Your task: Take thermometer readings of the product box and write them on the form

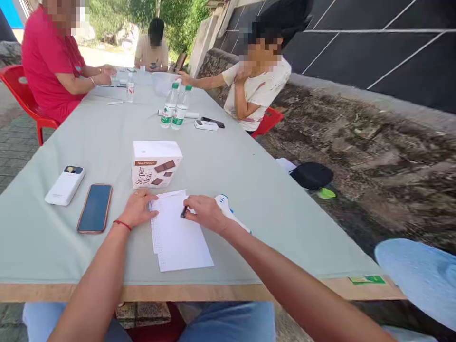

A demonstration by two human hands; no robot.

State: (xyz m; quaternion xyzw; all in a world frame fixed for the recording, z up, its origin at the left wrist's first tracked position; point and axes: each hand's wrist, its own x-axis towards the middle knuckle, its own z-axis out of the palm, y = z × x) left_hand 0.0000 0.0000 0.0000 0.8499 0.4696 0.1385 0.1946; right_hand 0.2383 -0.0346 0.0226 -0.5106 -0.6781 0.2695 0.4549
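White sheets of paper (183, 242) with small marks along the left edge lie overlapping on the table in front of me. My left hand (139, 208) rests at their upper left, thumb and fingers apart, touching the edge. Over the upper right of the sheets, my right hand (204, 209) grips a short black pen (184, 212), most of it covered by my fingers. Just behind the paper stands a white box (156, 164) printed with chocolate pieces. A white and blue device (228, 211), partly hidden, lies beyond my right hand.
Left of my hands are a phone (95, 208) and a white power bank (66, 186). Farther off stand two water bottles (175, 107) near a clear basin (162, 83). Several people sit around the cloth-covered table (285, 237). A blue hat (416, 275) is at the right.
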